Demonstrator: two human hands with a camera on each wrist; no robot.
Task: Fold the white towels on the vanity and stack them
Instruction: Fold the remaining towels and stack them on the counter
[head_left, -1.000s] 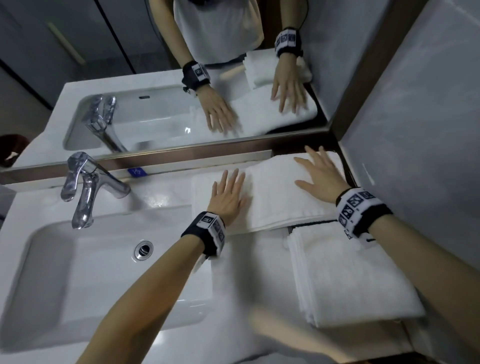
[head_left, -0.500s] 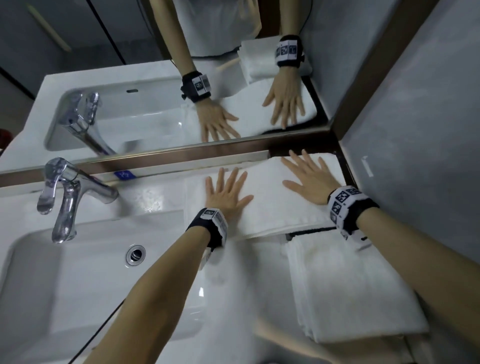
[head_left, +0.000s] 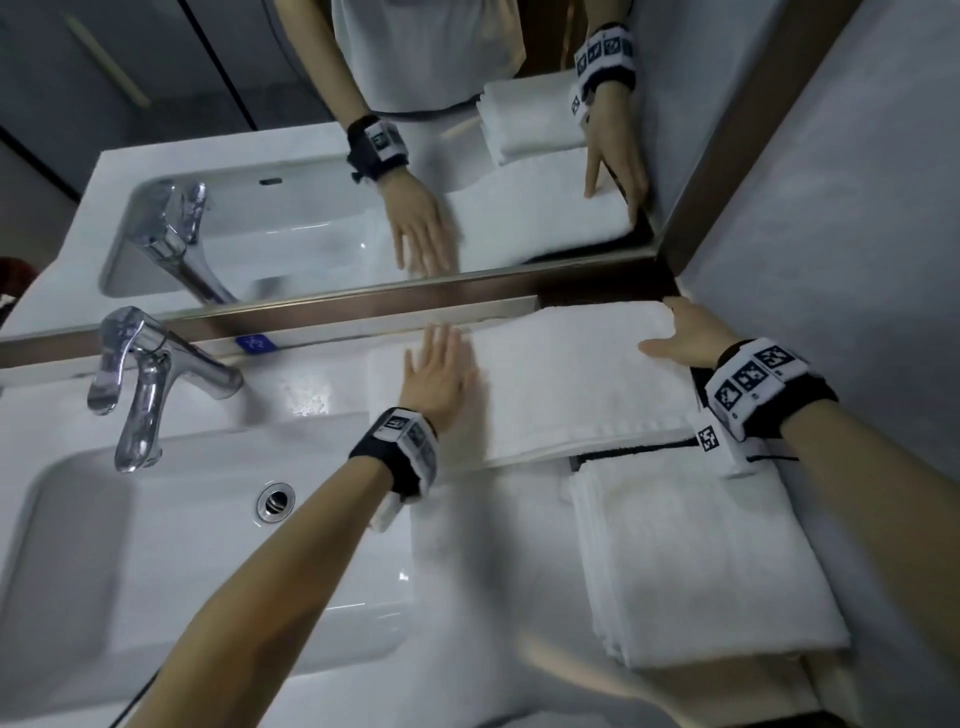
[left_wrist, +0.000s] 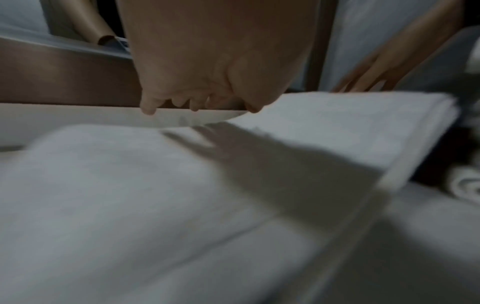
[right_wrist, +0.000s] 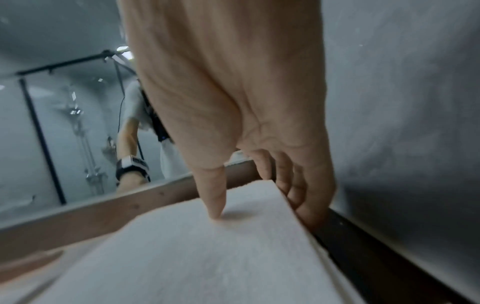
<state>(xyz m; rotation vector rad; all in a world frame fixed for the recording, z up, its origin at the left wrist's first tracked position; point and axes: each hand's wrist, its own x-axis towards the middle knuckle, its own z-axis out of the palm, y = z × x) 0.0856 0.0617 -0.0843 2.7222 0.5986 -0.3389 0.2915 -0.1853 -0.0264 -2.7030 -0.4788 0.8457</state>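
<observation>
R hand (head_left: 688, 343) gripping towel (head_left: 571, 374) edge

Bathroom, likely hotel-style. Evidence: white glossy moulded basin (head_left: 130, 561) with round chrome drain (head_left: 276, 501), left of the left-hand fingers (head_left: 441, 345). Chrome single-lever tap (head_left: 150, 379) further left of them. Wide wall mirror (head_left: 311, 156) with brushed metal lower frame just beyond the fingertips, reflecting basin and tap. White solid-surface bench (head_left: 322, 395) runs into a grey tiled wall (head_left: 857, 208) just right of the right-hand fingers (right_wrist: 298, 185). Folded white terry towels (head_left: 696, 561) sit on the bench nearer than both sets of fingers. Right wrist view's mirror shows a black-framed glass shower enclosure (right_wrist: 41, 131) with chrome shower fittings (right_wrist: 83, 131).
</observation>
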